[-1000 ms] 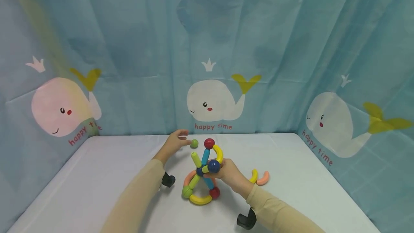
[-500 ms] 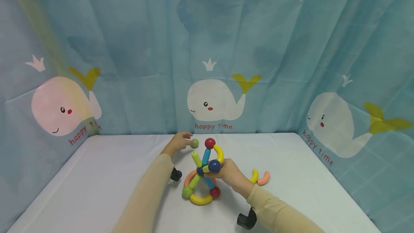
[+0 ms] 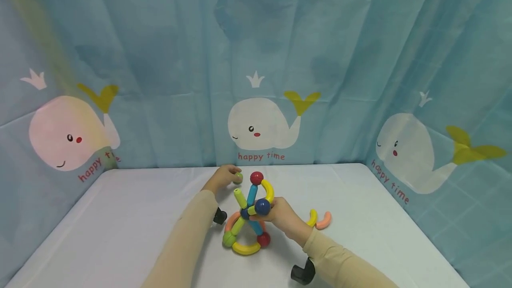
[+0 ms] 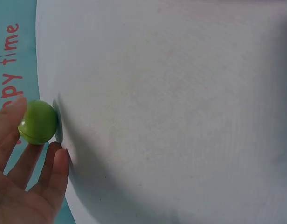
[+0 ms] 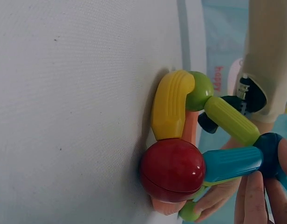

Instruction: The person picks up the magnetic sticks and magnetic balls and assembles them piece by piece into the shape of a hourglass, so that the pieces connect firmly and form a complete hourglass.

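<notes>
Near the table's far edge my left hand [image 3: 222, 178] pinches a green ball [image 4: 38, 122]. In the left wrist view the thumb lies against the ball's side and the fingers are at its lower edge. My right hand [image 3: 283, 218] grips a toy frame of balls and rods at the dark blue ball [image 5: 269, 151] in its middle. The frame stands upright on a base with a yellow curved rod [image 3: 246, 249], a red ball [image 5: 173, 169] and a green ball [image 3: 229, 239]. On top sits another red ball [image 3: 257, 178], joined to a blue rod [image 3: 252, 194] and a yellow curved rod [image 3: 268, 190].
Right of the frame, a loose yellow curved piece [image 3: 312, 218] and an orange one [image 3: 324, 220] lie on the white table [image 3: 384, 239]. Black wrist mounts [image 3: 304, 272] hang under the forearms. A blue whale-print curtain [image 3: 180, 57] surrounds the table at the back and sides.
My left hand has moved slightly right and closed around the green ball, which now shows only partly in the head view. My right hand and the frame stay in place.
</notes>
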`<action>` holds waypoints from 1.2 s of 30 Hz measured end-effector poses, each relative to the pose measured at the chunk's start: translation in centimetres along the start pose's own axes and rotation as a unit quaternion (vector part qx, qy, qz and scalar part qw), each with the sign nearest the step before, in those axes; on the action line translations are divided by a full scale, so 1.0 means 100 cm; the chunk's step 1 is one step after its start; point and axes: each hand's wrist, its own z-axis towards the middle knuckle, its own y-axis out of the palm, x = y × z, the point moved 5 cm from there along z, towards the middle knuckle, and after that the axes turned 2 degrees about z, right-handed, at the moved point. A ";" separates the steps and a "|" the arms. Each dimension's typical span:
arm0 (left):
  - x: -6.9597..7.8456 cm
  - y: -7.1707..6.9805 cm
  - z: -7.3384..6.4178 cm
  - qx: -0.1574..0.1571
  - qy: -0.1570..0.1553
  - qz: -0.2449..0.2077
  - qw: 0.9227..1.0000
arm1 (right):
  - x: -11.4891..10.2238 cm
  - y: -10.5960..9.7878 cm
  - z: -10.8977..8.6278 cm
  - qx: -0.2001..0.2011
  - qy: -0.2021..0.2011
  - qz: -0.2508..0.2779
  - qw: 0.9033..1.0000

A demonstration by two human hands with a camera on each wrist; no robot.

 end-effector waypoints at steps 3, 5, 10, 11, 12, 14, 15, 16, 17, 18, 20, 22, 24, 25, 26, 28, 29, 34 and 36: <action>0.002 0.000 -0.002 0.007 0.010 0.021 1.000 | -0.001 -0.001 0.000 -0.001 -0.004 0.003 1.000; 0.003 0.001 -0.006 0.010 0.020 0.037 0.999 | 0.000 -0.001 0.000 -0.001 -0.003 0.002 1.000; -0.008 -0.004 -0.026 0.010 0.034 0.051 0.998 | 0.000 0.001 -0.002 -0.001 -0.002 -0.003 1.000; -0.011 -0.007 -0.030 0.011 0.037 0.046 0.998 | -0.001 0.002 -0.003 0.000 -0.003 -0.006 1.000; -0.014 -0.010 -0.035 0.014 0.039 0.038 0.998 | -0.002 0.001 -0.003 0.000 -0.004 -0.007 1.000; -0.020 -0.017 -0.044 0.019 0.042 0.018 0.999 | -0.003 0.001 -0.004 0.003 -0.006 -0.014 1.000; -0.022 -0.021 -0.048 0.020 0.045 0.006 0.999 | -0.004 0.000 -0.004 0.004 -0.006 -0.015 1.000; -0.022 -0.026 -0.053 0.020 0.046 -0.004 0.999 | -0.004 0.000 -0.003 0.003 -0.008 -0.016 1.000; -0.022 -0.030 -0.059 0.020 0.051 -0.014 0.998 | -0.005 0.000 -0.003 0.002 -0.010 -0.016 1.000; -0.021 -0.035 -0.065 0.019 0.054 -0.027 0.998 | -0.005 -0.001 -0.003 0.001 -0.013 -0.015 1.000; -0.015 -0.044 -0.078 0.010 0.066 -0.059 0.996 | -0.006 -0.001 -0.003 -0.003 -0.020 -0.014 1.000; -0.007 -0.052 -0.092 0.001 0.082 -0.091 0.993 | -0.006 -0.001 -0.002 -0.007 -0.026 -0.016 1.000; 0.001 -0.059 -0.105 -0.005 0.096 -0.112 0.989 | -0.006 -0.001 -0.002 -0.008 -0.032 -0.020 0.999; 0.006 -0.061 -0.111 -0.009 0.104 -0.117 0.988 | -0.007 -0.001 -0.001 -0.009 -0.034 -0.022 0.999; 0.009 -0.063 -0.116 -0.010 0.107 -0.119 0.987 | -0.007 -0.001 -0.001 -0.008 -0.034 -0.025 0.999; 0.015 -0.065 -0.126 -0.010 0.112 -0.116 0.987 | -0.008 -0.001 -0.001 -0.008 -0.036 -0.029 0.999; 0.017 -0.066 -0.130 -0.011 0.115 -0.116 0.986 | -0.009 0.000 0.000 -0.008 -0.038 -0.034 0.999; 0.029 -0.065 -0.150 -0.022 0.141 -0.119 0.983 | -0.010 0.001 -0.002 -0.006 -0.037 -0.042 0.998; 0.033 -0.064 -0.156 -0.024 0.155 -0.119 0.980 | -0.011 0.002 -0.003 -0.005 -0.036 -0.042 0.998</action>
